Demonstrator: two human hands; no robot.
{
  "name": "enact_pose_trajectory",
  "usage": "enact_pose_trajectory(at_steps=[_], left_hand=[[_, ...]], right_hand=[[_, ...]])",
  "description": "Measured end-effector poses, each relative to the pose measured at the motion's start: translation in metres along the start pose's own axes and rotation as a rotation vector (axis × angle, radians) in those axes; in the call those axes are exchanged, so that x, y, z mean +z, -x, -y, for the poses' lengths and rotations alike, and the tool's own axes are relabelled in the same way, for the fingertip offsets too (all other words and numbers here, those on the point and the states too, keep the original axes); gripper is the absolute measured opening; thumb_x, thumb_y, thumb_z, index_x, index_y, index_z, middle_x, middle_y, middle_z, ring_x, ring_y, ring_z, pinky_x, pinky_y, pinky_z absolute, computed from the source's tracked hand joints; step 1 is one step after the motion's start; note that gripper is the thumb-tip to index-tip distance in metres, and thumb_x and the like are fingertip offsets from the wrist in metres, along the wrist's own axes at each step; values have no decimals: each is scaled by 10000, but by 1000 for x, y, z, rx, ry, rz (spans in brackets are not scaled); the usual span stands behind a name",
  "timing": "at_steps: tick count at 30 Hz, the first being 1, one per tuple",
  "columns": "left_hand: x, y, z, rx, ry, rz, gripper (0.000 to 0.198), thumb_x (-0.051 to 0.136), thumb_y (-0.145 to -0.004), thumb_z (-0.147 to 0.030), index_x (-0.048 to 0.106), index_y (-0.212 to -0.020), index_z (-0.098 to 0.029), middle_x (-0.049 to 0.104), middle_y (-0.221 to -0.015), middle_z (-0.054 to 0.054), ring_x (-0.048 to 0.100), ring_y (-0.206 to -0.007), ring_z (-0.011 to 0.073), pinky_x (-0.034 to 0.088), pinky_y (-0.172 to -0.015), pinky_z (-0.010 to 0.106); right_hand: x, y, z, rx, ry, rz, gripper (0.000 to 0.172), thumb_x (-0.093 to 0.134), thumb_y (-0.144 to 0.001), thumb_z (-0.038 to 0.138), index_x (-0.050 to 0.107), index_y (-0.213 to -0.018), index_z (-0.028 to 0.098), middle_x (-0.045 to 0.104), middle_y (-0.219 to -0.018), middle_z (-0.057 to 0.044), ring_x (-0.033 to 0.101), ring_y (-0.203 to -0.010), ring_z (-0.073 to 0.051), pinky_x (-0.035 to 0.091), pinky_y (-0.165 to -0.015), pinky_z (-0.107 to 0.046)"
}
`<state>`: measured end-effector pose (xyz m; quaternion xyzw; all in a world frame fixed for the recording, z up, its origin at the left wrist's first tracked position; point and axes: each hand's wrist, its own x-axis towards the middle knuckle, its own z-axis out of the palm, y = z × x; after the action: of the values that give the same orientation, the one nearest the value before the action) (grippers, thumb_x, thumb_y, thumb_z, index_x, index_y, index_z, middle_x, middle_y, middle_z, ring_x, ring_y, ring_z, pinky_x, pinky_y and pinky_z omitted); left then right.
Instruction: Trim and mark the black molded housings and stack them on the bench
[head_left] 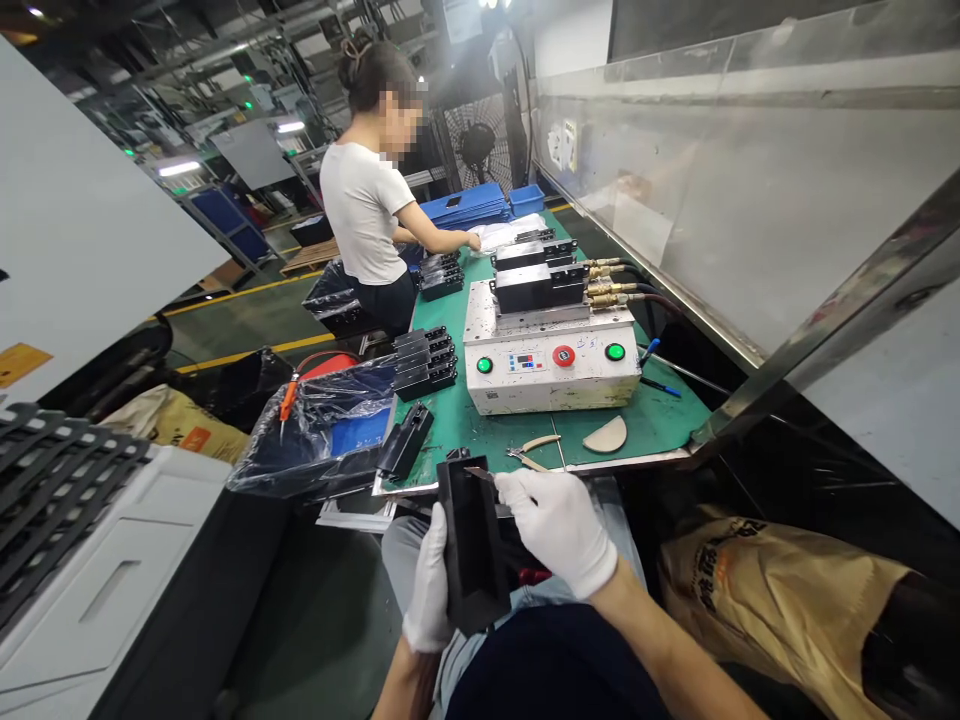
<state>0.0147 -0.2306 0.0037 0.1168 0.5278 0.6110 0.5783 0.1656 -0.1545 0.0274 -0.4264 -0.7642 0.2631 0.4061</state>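
Observation:
My left hand point(429, 590), in a white glove, grips a long black plastic housing point(474, 560) from its left side. The housing is hollow, with its open side facing me. My gloved right hand point(559, 525) is closed on a small knife point(480, 472), whose thin blade reaches over the housing's upper end; most of its handle is hidden in the fingers. Just beyond, on the green table point(450, 440), lie pliers with tan handles point(536, 448) and a beige half-round piece point(605, 435). Another black housing point(406, 440) rests at the table's left edge.
A white machine point(551, 375) with buttons carries black parts and hoses. Stacked black housings point(425, 362) stand to its left. A co-worker point(367, 190) reaches over the table's far end. Left is a plastic-lined bin point(300, 440); at right, a brown sack point(780, 590).

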Motion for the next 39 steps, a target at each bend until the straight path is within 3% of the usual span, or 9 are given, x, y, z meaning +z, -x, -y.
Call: enact_pose_trajectory(at_steps=[4, 7, 12, 14, 20, 22, 28, 32, 39], left_hand=[[14, 15, -13, 45, 9, -32, 548, 815, -818, -532, 738, -1255, -212, 775, -1211, 86, 722, -1144, 284, 563, -1080, 377], [21, 21, -19, 71, -11, -36, 463, 838, -793, -528, 806, -1116, -197, 799, -1134, 82, 735, -1110, 285, 568, -1056, 327], [23, 26, -24, -274, 79, 92, 620, 775, -789, -662, 815, -1111, -134, 802, -1055, 156, 761, -1009, 338, 641, -913, 395], [22, 26, -24, -319, 105, 109, 595, 772, -800, -650, 818, -1104, -140, 807, -1017, 150, 769, -971, 324, 654, -862, 380], [17, 15, -25, -9, 9, -109, 294, 828, -832, -434, 783, -691, -180, 744, -639, 9, 720, -633, 136, 591, -652, 162], [13, 10, -25, 18, -22, -145, 266, 820, -844, -417, 791, -747, -171, 764, -686, 14, 747, -708, 154, 609, -711, 175], [2, -3, -19, -154, 91, -106, 400, 744, -896, -496, 786, -1079, -143, 812, -923, 82, 780, -939, 253, 647, -899, 325], [0, -8, -12, 26, 17, -138, 390, 828, -818, -502, 782, -1032, -179, 811, -1039, 65, 772, -997, 251, 639, -907, 290], [-1, -14, -11, -64, 77, -152, 476, 815, -812, -561, 776, -1079, -169, 813, -1000, 61, 777, -937, 231, 644, -882, 278]], right_hand=[[-9, -23, -1, -151, 184, 16, 638, 447, -1089, 500, 606, -546, 205, 639, -535, -26, 544, -495, -122, 241, -563, -316], [-10, -30, 0, -190, 250, -1, 690, 414, -1092, 544, 613, -525, 204, 622, -507, -24, 518, -468, -117, 206, -553, -326], [-9, -30, -2, -233, 367, -5, 682, 424, -1092, 537, 652, -548, 195, 635, -510, -19, 508, -458, -115, 172, -548, -331], [-9, -29, -2, -254, 397, -2, 664, 454, -1084, 526, 651, -544, 195, 632, -500, -13, 507, -457, -115, 164, -548, -332], [-4, -18, 6, -241, 418, 45, 590, 578, -1036, 470, 615, -516, 194, 628, -489, 5, 522, -465, -112, 172, -559, -323], [0, -11, 10, -253, 422, 60, 587, 560, -1045, 463, 622, -527, 194, 637, -500, 4, 525, -462, -113, 167, -557, -325], [6, 11, 16, -337, 442, 133, 608, 459, -1094, 410, 636, -552, 198, 643, -508, 6, 523, -444, -116, 124, -546, -347], [6, 16, 17, -283, 433, 185, 593, 473, -1089, 413, 655, -567, 198, 663, -523, 3, 550, -455, -117, 133, -546, -348], [6, 23, 23, -216, 442, 311, 515, 561, -1054, 402, 678, -597, 195, 701, -565, 0, 589, -481, -116, 131, -551, -342]])
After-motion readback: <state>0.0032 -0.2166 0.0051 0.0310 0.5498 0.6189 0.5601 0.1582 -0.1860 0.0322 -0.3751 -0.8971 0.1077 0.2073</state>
